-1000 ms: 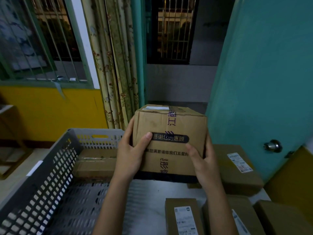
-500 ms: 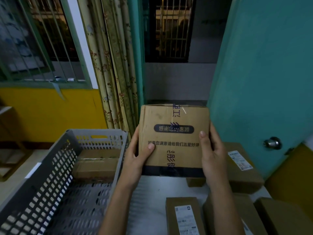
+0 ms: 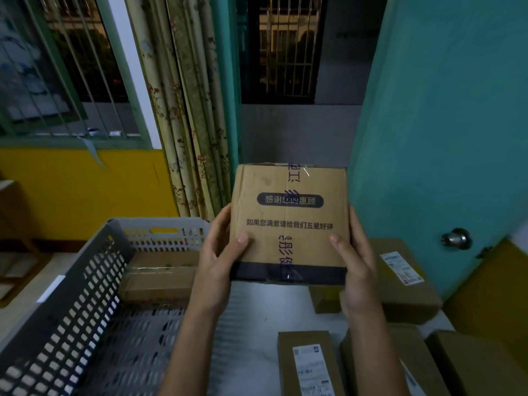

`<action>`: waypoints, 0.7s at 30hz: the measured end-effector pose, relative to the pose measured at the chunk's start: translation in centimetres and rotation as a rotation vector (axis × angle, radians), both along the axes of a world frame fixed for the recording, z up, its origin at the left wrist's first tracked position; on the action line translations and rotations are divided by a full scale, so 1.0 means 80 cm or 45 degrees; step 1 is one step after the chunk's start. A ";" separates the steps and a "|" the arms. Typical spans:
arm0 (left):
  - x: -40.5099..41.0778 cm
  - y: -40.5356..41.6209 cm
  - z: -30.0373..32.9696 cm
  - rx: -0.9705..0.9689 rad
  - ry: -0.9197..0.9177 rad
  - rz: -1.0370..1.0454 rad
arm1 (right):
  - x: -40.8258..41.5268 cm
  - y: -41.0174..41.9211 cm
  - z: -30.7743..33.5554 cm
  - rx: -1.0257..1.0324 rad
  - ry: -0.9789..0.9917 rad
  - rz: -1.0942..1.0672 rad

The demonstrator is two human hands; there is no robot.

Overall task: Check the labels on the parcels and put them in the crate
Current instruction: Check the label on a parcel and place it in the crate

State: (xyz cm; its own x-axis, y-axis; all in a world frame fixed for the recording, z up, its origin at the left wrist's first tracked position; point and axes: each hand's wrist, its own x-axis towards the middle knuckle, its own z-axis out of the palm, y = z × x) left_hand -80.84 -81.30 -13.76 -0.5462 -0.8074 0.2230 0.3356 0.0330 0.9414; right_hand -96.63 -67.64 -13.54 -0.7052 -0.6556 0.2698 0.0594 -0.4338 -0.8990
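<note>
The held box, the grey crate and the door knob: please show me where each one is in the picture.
held box (image 3: 290,224): head view, middle of its printed face.
grey crate (image 3: 85,284): head view, its perforated left wall.
door knob (image 3: 456,238): head view, the shiny metal knob.

A single head view looks forward and down from close above the table (image 3: 257,324). The held parcel (image 3: 288,224) sits near centre, close to the lens. The grey crate (image 3: 85,295) runs off the near left edge; more boxes (image 3: 405,278) crowd the near right. Far ahead stand a barred window (image 3: 65,67), a curtain (image 3: 185,110) and a teal door (image 3: 443,124). The light is dim, so far detail is perhaps unreliable.
</note>
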 end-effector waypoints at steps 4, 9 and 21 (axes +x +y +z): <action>0.002 0.005 -0.009 -0.064 -0.026 -0.090 | -0.005 0.003 0.005 -0.030 -0.032 -0.044; -0.005 0.004 -0.004 -0.058 0.020 0.043 | -0.005 0.002 0.004 -0.033 -0.050 -0.070; 0.017 0.006 0.005 -0.320 -0.420 -0.172 | -0.013 0.008 -0.003 -0.023 -0.030 -0.082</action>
